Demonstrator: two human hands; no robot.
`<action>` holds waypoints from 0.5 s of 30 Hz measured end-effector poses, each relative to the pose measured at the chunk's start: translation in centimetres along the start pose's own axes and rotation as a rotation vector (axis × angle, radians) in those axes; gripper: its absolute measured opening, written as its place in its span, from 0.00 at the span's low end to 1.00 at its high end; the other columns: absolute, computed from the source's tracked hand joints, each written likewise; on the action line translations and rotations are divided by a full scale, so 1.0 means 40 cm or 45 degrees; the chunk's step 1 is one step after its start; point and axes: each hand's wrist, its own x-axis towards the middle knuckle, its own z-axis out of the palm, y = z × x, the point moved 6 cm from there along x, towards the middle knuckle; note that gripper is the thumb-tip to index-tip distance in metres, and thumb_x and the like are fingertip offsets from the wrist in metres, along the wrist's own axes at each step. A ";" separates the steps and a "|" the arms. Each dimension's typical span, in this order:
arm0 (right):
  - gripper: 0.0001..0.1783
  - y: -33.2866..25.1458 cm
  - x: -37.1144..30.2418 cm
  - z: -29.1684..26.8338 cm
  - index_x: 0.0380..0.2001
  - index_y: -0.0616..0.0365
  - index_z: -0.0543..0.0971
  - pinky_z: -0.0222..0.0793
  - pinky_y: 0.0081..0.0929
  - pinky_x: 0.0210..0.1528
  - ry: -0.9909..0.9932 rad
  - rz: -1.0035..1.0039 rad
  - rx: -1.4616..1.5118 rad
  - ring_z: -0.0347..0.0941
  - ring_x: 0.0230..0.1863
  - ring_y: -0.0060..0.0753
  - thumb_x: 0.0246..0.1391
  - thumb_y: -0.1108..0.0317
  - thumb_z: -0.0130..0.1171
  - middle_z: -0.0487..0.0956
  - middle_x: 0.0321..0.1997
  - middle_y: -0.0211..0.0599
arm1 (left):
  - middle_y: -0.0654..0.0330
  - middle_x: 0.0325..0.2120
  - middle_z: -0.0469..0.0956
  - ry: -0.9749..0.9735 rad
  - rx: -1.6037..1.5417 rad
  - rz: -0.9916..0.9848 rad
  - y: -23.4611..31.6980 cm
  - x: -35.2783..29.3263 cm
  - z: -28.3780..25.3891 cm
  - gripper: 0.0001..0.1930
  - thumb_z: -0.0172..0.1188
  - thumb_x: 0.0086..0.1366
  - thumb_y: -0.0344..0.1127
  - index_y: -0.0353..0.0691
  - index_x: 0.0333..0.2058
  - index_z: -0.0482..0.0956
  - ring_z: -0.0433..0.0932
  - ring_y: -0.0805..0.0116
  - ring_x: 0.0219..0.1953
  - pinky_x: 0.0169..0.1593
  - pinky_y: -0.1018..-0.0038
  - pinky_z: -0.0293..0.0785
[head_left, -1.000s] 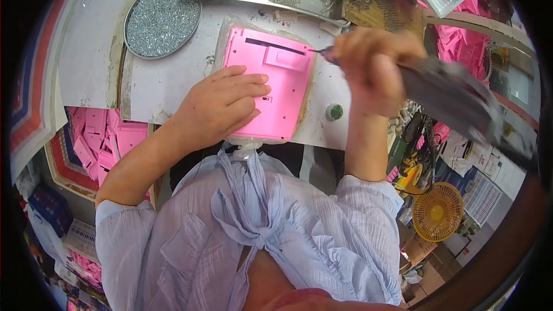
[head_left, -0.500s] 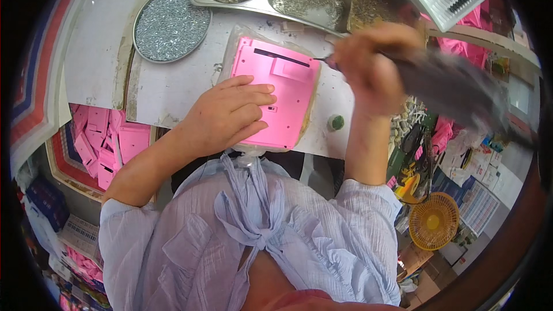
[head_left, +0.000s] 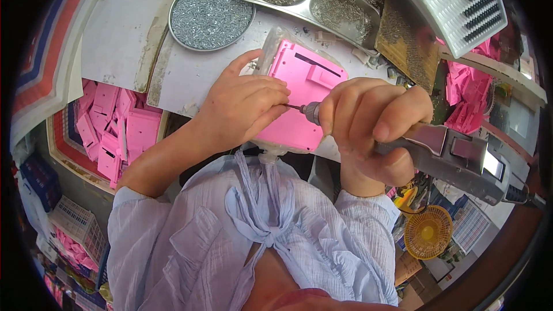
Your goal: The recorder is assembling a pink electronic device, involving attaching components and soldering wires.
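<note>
A pink plastic casing [head_left: 288,124] lies on a pad wrapped in clear plastic on the table before me. It has a dark slot near its far edge. My left hand [head_left: 233,101] is over its left side, with the thumb and fingertips drawn together at the bit's tip and one finger stretched outward. Whatever sits between those fingertips is too small to make out. In my right hand [head_left: 374,121] I grip a grey electric screwdriver [head_left: 455,155], tilted sideways. Its thin bit points left and meets the fingertips above the casing.
A round metal dish of small screws [head_left: 212,12] stands beyond my left hand. Next to it is a divided steel tray [head_left: 305,6] of small metal parts. More pink casings [head_left: 141,129] fill a box at the left. A yellow basket [head_left: 427,232] is at the lower right.
My right hand has brought the screwdriver in from the far right edge of the casing to my left fingertips. The left fingers, spread flat before, have drawn together. The view has shifted slightly.
</note>
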 end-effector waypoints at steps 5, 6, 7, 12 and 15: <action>0.12 0.018 0.027 0.013 0.40 0.54 0.72 0.60 0.29 0.20 -0.004 -0.048 -0.043 0.61 0.15 0.25 0.65 0.58 0.60 0.67 0.16 0.26 | 0.59 0.43 0.84 -0.068 0.216 0.056 -0.016 0.010 -0.026 0.10 0.68 0.59 0.35 0.40 0.39 0.81 0.83 0.62 0.49 0.71 0.47 0.54; 0.12 0.024 0.039 0.004 0.40 0.55 0.71 0.61 0.30 0.21 0.018 -0.076 -0.056 0.61 0.16 0.25 0.64 0.60 0.60 0.68 0.17 0.27 | 0.59 0.44 0.84 -0.090 0.253 0.050 -0.029 0.017 -0.032 0.11 0.68 0.60 0.36 0.40 0.39 0.82 0.82 0.62 0.51 0.71 0.47 0.53; 0.12 0.031 0.048 -0.009 0.40 0.56 0.71 0.61 0.30 0.22 0.047 -0.105 -0.074 0.61 0.16 0.25 0.64 0.61 0.60 0.68 0.17 0.29 | 0.60 0.44 0.83 0.040 0.369 -0.027 -0.065 0.037 -0.072 0.10 0.68 0.60 0.37 0.40 0.38 0.82 0.81 0.62 0.52 0.70 0.49 0.53; 0.08 0.114 0.099 -0.085 0.42 0.60 0.71 0.61 0.33 0.26 0.077 -0.201 -0.163 0.62 0.20 0.26 0.64 0.67 0.54 0.67 0.19 0.31 | 0.63 0.41 0.80 0.177 0.904 -0.332 -0.258 0.015 -0.193 0.08 0.68 0.60 0.39 0.44 0.35 0.85 0.75 0.63 0.51 0.64 0.58 0.56; 0.06 0.147 0.101 -0.107 0.39 0.61 0.71 0.61 0.30 0.24 0.134 -0.176 -0.185 0.63 0.19 0.25 0.64 0.70 0.54 0.69 0.19 0.32 | 0.64 0.37 0.79 0.239 0.767 -0.291 -0.240 0.020 -0.197 0.07 0.68 0.60 0.39 0.45 0.35 0.85 0.74 0.63 0.48 0.61 0.60 0.57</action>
